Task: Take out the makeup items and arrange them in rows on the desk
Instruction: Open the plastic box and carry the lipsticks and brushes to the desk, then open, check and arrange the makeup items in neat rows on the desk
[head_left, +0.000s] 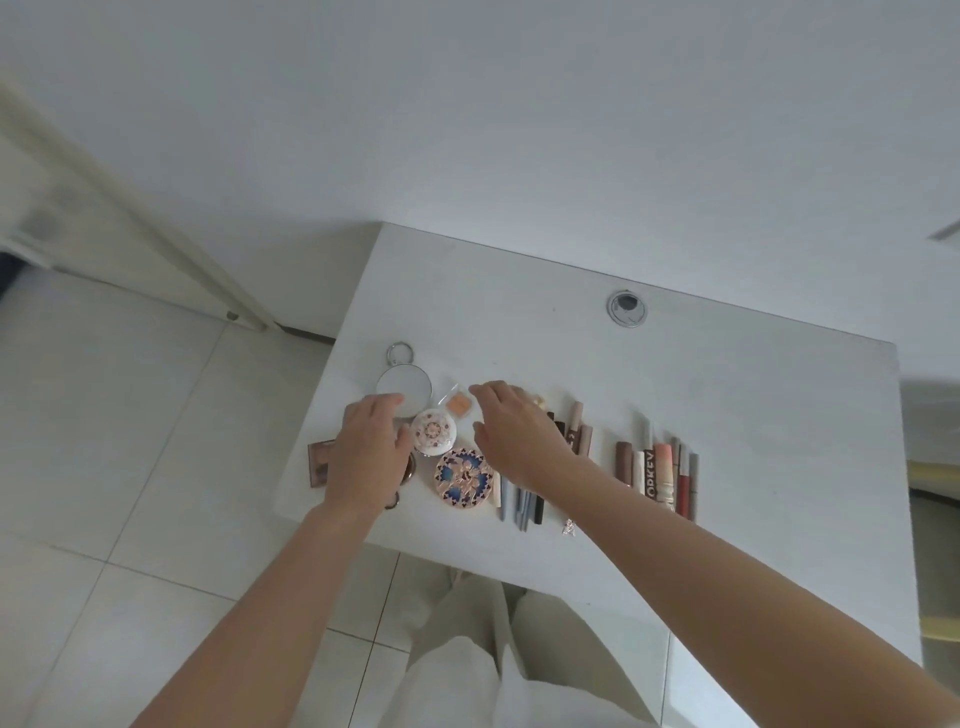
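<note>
Makeup items are laid out near the front left corner of the white counter (701, 395). The left hand (366, 449) is held over the left end of the group, palm down, its fingertips reaching the near rim of a round mirror with a ring handle (404, 385); whether the mirror is actually touched cannot be told, and nothing is seen gripped, the fingers lying loosely extended. Partly hidden beneath that hand are a brown palette (319, 462) by the left edge and a dark round item at the wrist. Between the two hands a small white patterned compact (434, 432) is seen, and just in front of it a larger blue and gold compact (464, 479). The right hand (511, 423) is held just right of a small clear-cased peach pan (458, 402), fingers gently curved and spread, thumb apart, with nothing held. Under and beside the right forearm a row of slim pencils (519, 501) is laid side by side, pointing toward the front edge. Further right, well apart from both hands, a tight row of lipsticks and tubes (657, 475) is set. A round cable grommet (627, 308) is sunk near the back edge. Both forearms are stretched forward from the front edge.
</note>
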